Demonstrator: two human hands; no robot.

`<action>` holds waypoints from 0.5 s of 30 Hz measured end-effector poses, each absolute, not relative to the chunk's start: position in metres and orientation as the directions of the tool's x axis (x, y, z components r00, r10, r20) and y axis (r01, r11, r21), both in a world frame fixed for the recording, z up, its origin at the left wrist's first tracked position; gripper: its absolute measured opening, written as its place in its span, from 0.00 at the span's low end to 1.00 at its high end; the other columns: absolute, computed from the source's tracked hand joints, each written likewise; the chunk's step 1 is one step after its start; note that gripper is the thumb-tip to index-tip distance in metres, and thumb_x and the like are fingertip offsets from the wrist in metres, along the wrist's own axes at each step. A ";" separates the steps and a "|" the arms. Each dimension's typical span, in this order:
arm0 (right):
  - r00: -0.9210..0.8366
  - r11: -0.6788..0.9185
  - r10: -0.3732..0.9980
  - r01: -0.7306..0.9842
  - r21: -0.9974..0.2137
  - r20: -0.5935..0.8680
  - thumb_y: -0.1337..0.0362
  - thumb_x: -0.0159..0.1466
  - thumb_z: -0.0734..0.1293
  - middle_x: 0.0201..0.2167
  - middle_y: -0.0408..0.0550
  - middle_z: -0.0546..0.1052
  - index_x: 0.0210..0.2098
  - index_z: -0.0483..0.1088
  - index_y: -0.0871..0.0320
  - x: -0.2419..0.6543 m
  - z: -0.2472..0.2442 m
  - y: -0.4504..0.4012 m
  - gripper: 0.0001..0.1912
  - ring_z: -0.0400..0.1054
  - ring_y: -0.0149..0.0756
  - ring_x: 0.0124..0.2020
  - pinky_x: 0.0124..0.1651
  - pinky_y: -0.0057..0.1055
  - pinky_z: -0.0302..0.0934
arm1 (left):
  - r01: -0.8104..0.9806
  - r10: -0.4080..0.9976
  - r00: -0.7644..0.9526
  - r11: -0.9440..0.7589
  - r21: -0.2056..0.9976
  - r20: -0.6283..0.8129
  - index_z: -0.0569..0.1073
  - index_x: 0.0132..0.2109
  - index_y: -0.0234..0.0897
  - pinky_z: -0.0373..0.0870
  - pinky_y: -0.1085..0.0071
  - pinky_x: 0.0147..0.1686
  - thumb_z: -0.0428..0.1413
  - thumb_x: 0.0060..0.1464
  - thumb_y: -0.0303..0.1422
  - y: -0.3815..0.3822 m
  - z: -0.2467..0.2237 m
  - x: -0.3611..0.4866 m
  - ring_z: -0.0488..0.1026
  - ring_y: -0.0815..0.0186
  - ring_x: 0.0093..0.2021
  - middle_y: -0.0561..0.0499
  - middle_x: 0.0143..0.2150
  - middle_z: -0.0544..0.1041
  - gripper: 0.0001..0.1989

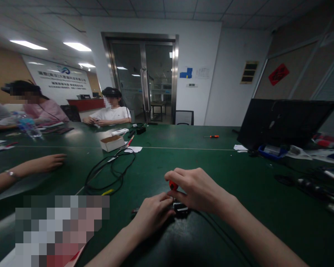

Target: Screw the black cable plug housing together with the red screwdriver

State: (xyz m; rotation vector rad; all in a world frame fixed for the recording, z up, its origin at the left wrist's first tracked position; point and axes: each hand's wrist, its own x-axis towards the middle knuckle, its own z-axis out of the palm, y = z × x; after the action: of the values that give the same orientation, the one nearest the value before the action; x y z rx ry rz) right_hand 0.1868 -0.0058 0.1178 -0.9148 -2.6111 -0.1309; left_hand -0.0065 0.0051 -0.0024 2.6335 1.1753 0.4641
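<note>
My right hand (196, 185) is closed around the red and black handle of a screwdriver (173, 185). The screwdriver stands nearly upright, its shaft pointing down at a small dark device (180, 208) with a shiny top. Low on the table, my left hand (156, 209) is closed over that device and covers much of it. One dark end sticks out to the left of the hand. A black cable (211, 222) runs beside the device toward the front right. The screwdriver's tip is too small to make out.
Another screwdriver (213, 137) lies at the back of the green table (167, 159). A coiled black cable (111, 170) and a small open box (112, 143) are left. At right stand a monitor (281, 120) and a blue tray (272, 152). A co-worker's hand (54, 162) rests at left.
</note>
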 end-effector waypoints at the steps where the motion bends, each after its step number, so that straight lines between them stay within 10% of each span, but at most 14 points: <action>1: -0.722 0.783 0.587 0.622 -0.027 0.367 0.63 0.67 0.66 0.37 0.45 0.75 0.46 0.64 0.57 0.187 0.118 -0.006 0.10 0.68 0.34 0.30 0.28 0.29 0.50 | 0.680 0.750 0.632 -0.658 0.323 0.195 0.75 0.46 0.39 0.70 0.68 0.41 0.55 0.61 0.28 0.005 -0.002 -0.006 0.76 0.58 0.44 0.47 0.48 0.77 0.08; 15: -0.698 0.788 0.600 0.600 -0.136 0.392 0.70 0.64 0.63 0.39 0.47 0.76 0.54 0.61 0.59 0.190 0.117 -0.005 0.18 0.69 0.35 0.31 0.31 0.30 0.55 | 0.694 0.762 0.631 -0.639 0.332 0.146 0.75 0.47 0.42 0.70 0.67 0.43 0.58 0.55 0.28 0.002 0.007 -0.006 0.75 0.57 0.46 0.49 0.49 0.76 0.12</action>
State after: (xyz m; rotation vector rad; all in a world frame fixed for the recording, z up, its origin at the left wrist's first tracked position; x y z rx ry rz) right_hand 0.1901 -0.0050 0.1166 -0.9043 -2.5590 -0.0027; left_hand -0.0061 0.0024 0.0075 2.6098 1.1864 0.4009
